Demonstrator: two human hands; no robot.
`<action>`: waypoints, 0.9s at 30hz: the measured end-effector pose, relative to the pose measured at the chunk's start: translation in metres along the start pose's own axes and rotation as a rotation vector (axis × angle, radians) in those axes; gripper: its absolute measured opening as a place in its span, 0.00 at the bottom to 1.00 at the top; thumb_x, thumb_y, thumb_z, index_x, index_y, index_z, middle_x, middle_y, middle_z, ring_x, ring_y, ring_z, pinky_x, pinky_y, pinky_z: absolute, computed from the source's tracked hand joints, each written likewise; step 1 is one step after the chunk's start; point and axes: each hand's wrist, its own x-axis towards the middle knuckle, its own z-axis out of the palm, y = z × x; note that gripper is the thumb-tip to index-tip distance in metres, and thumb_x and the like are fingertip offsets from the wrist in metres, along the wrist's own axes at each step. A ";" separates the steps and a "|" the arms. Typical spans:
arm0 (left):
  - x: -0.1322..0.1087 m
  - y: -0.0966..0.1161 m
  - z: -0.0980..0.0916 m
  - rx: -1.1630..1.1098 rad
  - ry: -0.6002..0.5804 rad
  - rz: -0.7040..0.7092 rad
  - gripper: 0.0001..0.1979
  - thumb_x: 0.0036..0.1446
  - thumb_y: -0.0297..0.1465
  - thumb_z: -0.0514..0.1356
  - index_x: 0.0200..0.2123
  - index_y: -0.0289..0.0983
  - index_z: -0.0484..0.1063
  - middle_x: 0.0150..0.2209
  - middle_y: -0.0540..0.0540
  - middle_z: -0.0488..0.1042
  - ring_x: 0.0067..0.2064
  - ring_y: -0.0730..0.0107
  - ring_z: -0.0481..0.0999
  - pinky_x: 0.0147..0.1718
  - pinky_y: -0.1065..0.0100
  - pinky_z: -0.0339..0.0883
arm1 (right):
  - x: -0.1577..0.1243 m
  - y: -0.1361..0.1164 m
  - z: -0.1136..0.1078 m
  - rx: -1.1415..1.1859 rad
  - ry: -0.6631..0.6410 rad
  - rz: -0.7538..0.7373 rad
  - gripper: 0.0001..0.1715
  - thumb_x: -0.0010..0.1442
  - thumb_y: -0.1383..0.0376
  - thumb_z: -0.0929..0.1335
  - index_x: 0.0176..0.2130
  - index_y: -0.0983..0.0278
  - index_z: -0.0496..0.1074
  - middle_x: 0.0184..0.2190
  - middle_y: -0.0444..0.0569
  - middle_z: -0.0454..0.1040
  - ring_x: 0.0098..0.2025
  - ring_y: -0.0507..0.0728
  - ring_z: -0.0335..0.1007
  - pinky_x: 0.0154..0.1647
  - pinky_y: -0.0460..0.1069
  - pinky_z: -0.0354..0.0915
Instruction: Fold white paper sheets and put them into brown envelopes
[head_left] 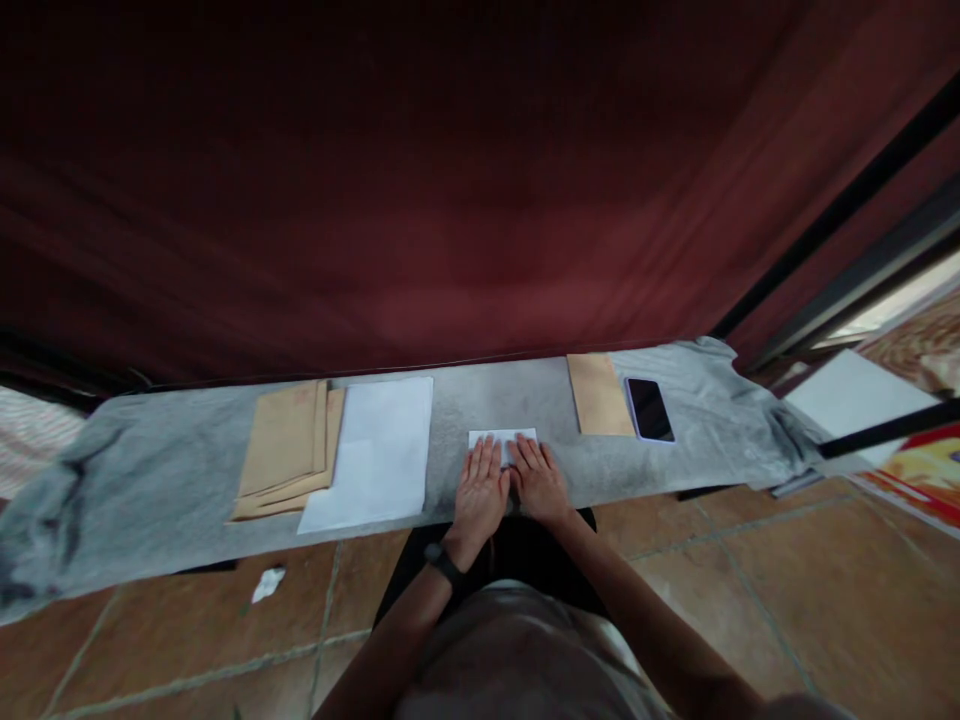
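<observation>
A folded sheet of white paper lies on the grey cloth in front of me, mostly covered by my hands. My left hand, with a dark band on its wrist, rests flat on the paper's left part, fingers stretched out. On its right part my right hand also lies flat, fingers extended. The two thumbs come close together in the middle. To the left is a stack of white paper sheets, and beside it several brown envelopes overlap. One more brown envelope lies to the right of my hands.
A phone with a dark screen lies right of the single envelope. The grey cloth covers the long narrow table. A dark red surface rises behind it. A crumpled white scrap is on the tiled floor.
</observation>
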 end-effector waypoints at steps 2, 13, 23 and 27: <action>0.003 -0.003 0.005 0.009 -0.022 -0.009 0.29 0.71 0.37 0.46 0.70 0.32 0.55 0.70 0.36 0.59 0.72 0.54 0.55 0.68 0.48 0.56 | -0.001 0.001 0.001 -0.018 0.005 -0.014 0.29 0.71 0.62 0.61 0.68 0.64 0.62 0.70 0.56 0.60 0.70 0.63 0.56 0.70 0.62 0.51; -0.007 -0.004 0.018 0.005 0.083 -0.165 0.33 0.70 0.37 0.47 0.72 0.27 0.47 0.70 0.30 0.56 0.72 0.49 0.54 0.67 0.45 0.56 | 0.000 0.019 -0.006 -0.048 -0.022 0.054 0.28 0.73 0.60 0.59 0.68 0.62 0.63 0.69 0.56 0.61 0.69 0.65 0.59 0.69 0.64 0.51; 0.010 0.003 0.016 0.028 0.032 -0.087 0.31 0.69 0.36 0.48 0.71 0.29 0.53 0.70 0.34 0.57 0.73 0.53 0.53 0.69 0.46 0.51 | -0.009 0.031 0.003 -0.096 0.072 -0.018 0.28 0.72 0.58 0.59 0.67 0.62 0.64 0.68 0.55 0.64 0.68 0.65 0.59 0.69 0.64 0.51; 0.015 -0.002 0.026 0.055 0.026 -0.053 0.31 0.69 0.37 0.49 0.71 0.31 0.53 0.70 0.34 0.59 0.72 0.54 0.56 0.68 0.46 0.53 | -0.004 0.028 0.008 -0.105 0.118 -0.006 0.28 0.72 0.59 0.59 0.65 0.65 0.67 0.66 0.57 0.66 0.68 0.67 0.60 0.69 0.66 0.51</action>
